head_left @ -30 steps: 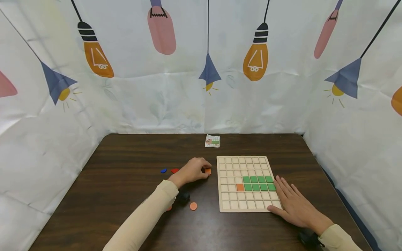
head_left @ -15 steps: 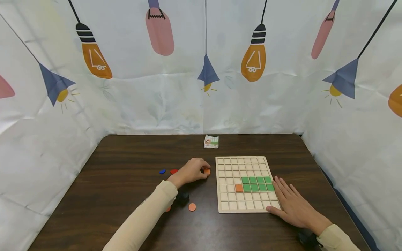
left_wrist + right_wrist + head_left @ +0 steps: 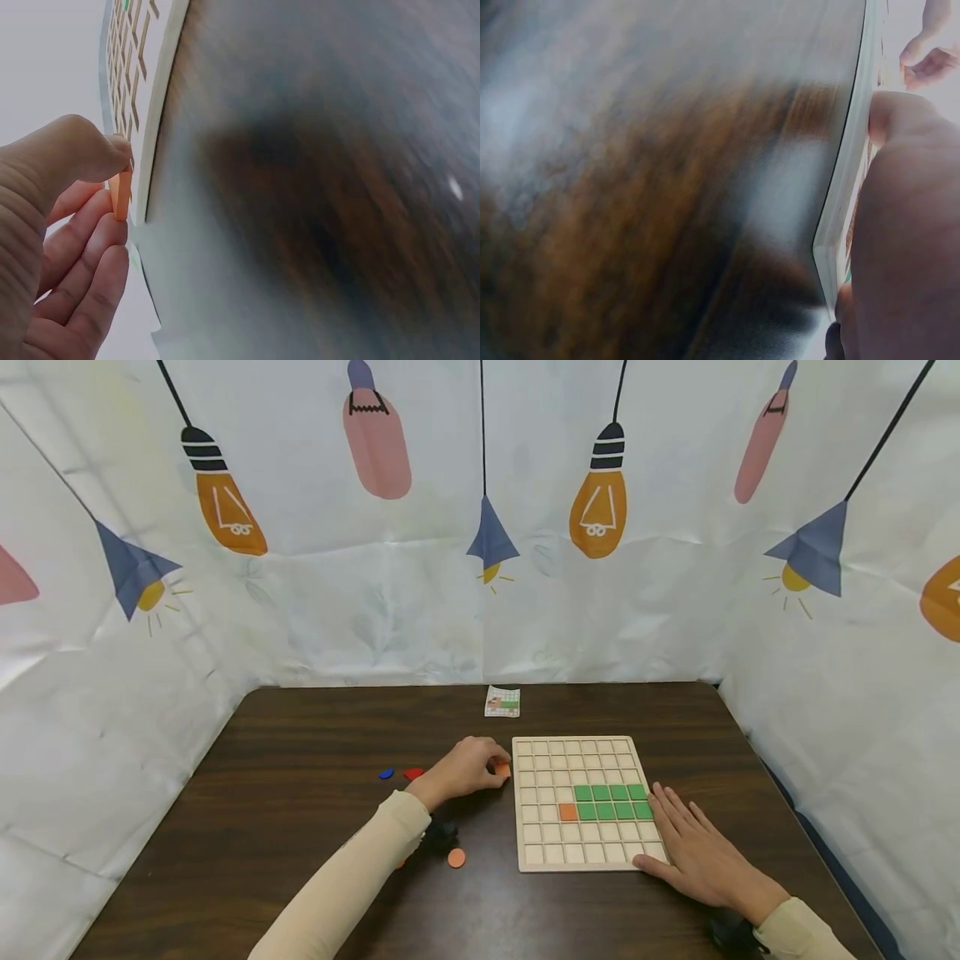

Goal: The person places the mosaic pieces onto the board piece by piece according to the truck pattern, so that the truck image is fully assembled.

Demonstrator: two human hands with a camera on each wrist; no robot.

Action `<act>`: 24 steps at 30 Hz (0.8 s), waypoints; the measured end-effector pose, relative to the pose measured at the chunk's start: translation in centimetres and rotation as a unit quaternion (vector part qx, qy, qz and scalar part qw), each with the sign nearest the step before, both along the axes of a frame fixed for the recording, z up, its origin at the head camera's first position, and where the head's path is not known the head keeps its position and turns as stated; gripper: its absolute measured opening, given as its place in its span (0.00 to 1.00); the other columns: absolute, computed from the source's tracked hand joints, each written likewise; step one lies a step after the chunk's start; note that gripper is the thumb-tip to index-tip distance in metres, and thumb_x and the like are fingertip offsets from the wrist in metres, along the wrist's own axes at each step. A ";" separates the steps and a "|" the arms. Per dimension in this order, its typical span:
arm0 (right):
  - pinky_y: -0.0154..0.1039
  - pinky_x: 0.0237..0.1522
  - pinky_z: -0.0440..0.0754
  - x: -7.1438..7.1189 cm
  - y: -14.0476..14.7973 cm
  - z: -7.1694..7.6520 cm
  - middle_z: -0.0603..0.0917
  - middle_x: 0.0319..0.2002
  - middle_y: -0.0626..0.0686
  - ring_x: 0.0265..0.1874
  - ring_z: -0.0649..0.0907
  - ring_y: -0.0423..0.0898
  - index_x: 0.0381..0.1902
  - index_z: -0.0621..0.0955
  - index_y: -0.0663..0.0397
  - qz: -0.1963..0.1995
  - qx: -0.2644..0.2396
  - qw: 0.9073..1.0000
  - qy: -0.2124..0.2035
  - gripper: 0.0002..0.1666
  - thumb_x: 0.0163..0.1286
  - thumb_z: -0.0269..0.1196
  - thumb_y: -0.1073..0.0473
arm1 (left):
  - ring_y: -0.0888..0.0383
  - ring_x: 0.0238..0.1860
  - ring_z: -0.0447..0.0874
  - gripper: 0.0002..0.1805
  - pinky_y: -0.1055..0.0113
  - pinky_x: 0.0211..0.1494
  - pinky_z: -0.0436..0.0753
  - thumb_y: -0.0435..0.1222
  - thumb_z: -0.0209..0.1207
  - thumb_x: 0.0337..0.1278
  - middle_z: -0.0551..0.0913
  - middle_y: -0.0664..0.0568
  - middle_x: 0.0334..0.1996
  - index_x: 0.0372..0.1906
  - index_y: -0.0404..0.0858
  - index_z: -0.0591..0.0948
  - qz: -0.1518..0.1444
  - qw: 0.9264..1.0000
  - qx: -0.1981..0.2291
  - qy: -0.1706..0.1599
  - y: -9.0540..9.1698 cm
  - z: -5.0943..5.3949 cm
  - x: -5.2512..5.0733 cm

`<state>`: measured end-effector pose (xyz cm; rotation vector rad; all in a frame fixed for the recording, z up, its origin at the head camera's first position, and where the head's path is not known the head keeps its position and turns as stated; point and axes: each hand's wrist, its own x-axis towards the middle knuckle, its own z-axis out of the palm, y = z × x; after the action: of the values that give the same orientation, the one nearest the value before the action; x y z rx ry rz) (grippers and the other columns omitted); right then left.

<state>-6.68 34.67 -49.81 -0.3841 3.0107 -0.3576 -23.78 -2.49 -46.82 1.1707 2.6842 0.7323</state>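
To your left on the desk lie a blue piece and, near it, a red piece; a round orange disc lies closer to you. Your left hand pinches an orange piece just left of the gridded board. There, an orange square adjoins green squares. Your right hand, fingers straight, touches the board's right edge.

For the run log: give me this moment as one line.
left hand: pinches orange piece beside board | right hand: fingers straight, at board's opposite edge | board: holds green squares, one orange square
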 end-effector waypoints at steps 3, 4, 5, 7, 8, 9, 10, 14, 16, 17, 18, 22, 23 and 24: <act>0.70 0.76 0.56 0.0 0.0 0.1 0.53 0.83 0.65 0.82 0.57 0.67 0.83 0.55 0.61 -0.001 0.000 1.000 -0.001 0.59 0.71 0.56 0.26 | 0.55 0.44 0.88 0.14 0.62 0.50 0.86 0.34 0.65 0.63 0.89 0.48 0.44 0.52 0.37 0.88 -0.013 1.000 0.004 0.011 0.5 0.1 0.1; 0.70 0.76 0.56 0.1 -0.1 0.2 0.53 0.83 0.65 0.82 0.57 0.67 0.83 0.55 0.61 -0.001 0.000 1.000 -0.002 0.59 0.71 0.56 0.26 | 0.55 0.44 0.88 0.14 0.62 0.50 0.87 0.34 0.65 0.64 0.89 0.48 0.44 0.52 0.37 0.88 -0.017 1.000 0.005 0.014 0.7 0.2 0.1; 0.70 0.76 0.56 0.1 -0.1 0.2 0.53 0.83 0.65 0.82 0.57 0.67 0.83 0.55 0.61 -0.001 0.000 1.000 -0.002 0.60 0.71 0.56 0.26 | 0.55 0.44 0.88 0.14 0.62 0.50 0.87 0.35 0.65 0.64 0.89 0.48 0.44 0.52 0.37 0.88 -0.021 1.000 0.005 0.016 0.9 0.2 0.1; 0.70 0.76 0.56 0.1 -0.1 0.2 0.53 0.83 0.65 0.82 0.57 0.67 0.83 0.55 0.61 -0.002 -0.002 1.000 -0.004 0.60 0.71 0.56 0.25 | 0.55 0.44 0.88 0.14 0.62 0.51 0.86 0.36 0.66 0.64 0.89 0.49 0.44 0.52 0.37 0.88 -0.026 0.999 0.004 0.018 1.3 0.3 0.1; 0.70 0.76 0.56 0.1 -0.1 0.2 0.53 0.83 0.65 0.82 0.57 0.67 0.83 0.55 0.61 -0.003 -0.002 1.000 -0.005 0.60 0.71 0.56 0.25 | 0.56 0.45 0.87 0.15 0.62 0.52 0.86 0.37 0.66 0.64 0.89 0.49 0.45 0.53 0.37 0.88 -0.028 0.999 0.001 0.019 1.5 0.3 0.1; 0.70 0.77 0.55 0.1 -0.1 0.2 0.52 0.83 0.65 0.82 0.57 0.67 0.83 0.55 0.60 -0.004 -0.003 1.000 -0.006 0.60 0.71 0.56 0.25 | 0.56 0.45 0.87 0.15 0.61 0.52 0.86 0.38 0.67 0.64 0.89 0.49 0.45 0.53 0.37 0.88 -0.030 0.999 -0.002 0.020 1.7 0.3 0.1; 0.70 0.77 0.55 0.0 -0.1 0.2 0.52 0.84 0.64 0.82 0.57 0.67 0.83 0.54 0.60 -0.004 -0.004 1.000 -0.007 0.60 0.71 0.56 0.25 | 0.55 0.45 0.87 0.15 0.60 0.53 0.86 0.39 0.67 0.64 0.89 0.49 0.45 0.53 0.37 0.88 -0.031 0.999 -0.004 0.022 1.9 0.4 0.1; 0.69 0.77 0.53 -0.1 -0.1 0.2 0.51 0.84 0.64 0.82 0.56 0.66 0.83 0.54 0.59 -0.006 -0.003 1.000 -0.009 0.61 0.71 0.55 0.24 | 0.56 0.46 0.86 0.17 0.60 0.53 0.85 0.40 0.68 0.64 0.89 0.49 0.48 0.54 0.38 0.88 -0.034 0.999 -0.014 0.028 2.7 0.6 0.1; 0.69 0.77 0.53 -0.1 -0.1 0.2 0.51 0.84 0.64 0.82 0.56 0.66 0.83 0.54 0.59 -0.006 -0.002 1.000 -0.009 0.61 0.70 0.55 0.23 | 0.55 0.46 0.86 0.17 0.60 0.53 0.85 0.40 0.69 0.63 0.89 0.49 0.48 0.54 0.37 0.88 -0.037 0.999 -0.014 0.028 3.1 0.8 0.1; 0.69 0.77 0.53 -0.1 0.0 0.2 0.51 0.84 0.64 0.82 0.56 0.66 0.83 0.54 0.59 -0.006 -0.001 1.000 -0.009 0.61 0.70 0.55 0.23 | 0.56 0.46 0.86 0.17 0.60 0.52 0.85 0.40 0.69 0.63 0.89 0.49 0.48 0.54 0.37 0.88 -0.039 0.999 -0.012 0.028 3.3 0.8 0.1; 0.69 0.77 0.53 -0.1 0.0 0.2 0.51 0.84 0.64 0.82 0.56 0.66 0.83 0.54 0.59 -0.006 -0.002 1.000 -0.009 0.61 0.70 0.55 0.23 | 0.55 0.46 0.86 0.17 0.61 0.52 0.85 0.40 0.69 0.63 0.90 0.48 0.48 0.54 0.37 0.88 -0.042 0.999 -0.009 0.028 3.5 0.9 0.2; 0.69 0.77 0.54 0.0 0.0 0.2 0.52 0.84 0.64 0.82 0.56 0.66 0.83 0.54 0.60 -0.005 0.000 1.000 -0.009 0.61 0.70 0.55 0.23 | 0.55 0.46 0.86 0.16 0.62 0.52 0.85 0.39 0.68 0.63 0.90 0.48 0.48 0.52 0.35 0.89 -0.050 0.998 -0.003 0.029 4.3 1.0 0.3; 0.69 0.78 0.54 0.0 0.1 0.1 0.52 0.84 0.64 0.82 0.56 0.66 0.83 0.54 0.60 -0.005 -0.001 1.000 -0.010 0.61 0.70 0.55 0.23 | 0.55 0.47 0.87 0.16 0.63 0.52 0.85 0.39 0.67 0.63 0.90 0.48 0.48 0.52 0.35 0.89 -0.053 0.998 -0.003 0.029 4.5 0.9 0.3; 0.69 0.78 0.54 0.1 0.1 0.1 0.52 0.84 0.64 0.82 0.56 0.66 0.83 0.54 0.60 -0.005 -0.002 1.000 -0.010 0.61 0.70 0.55 0.23 | 0.55 0.47 0.87 0.16 0.63 0.52 0.85 0.39 0.67 0.64 0.90 0.48 0.48 0.52 0.35 0.89 -0.057 0.998 -0.002 0.029 4.7 0.9 0.4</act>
<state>-6.60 34.74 -49.72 -0.3628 2.9935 -0.3670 -23.40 2.21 -45.94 1.3516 2.6371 0.6858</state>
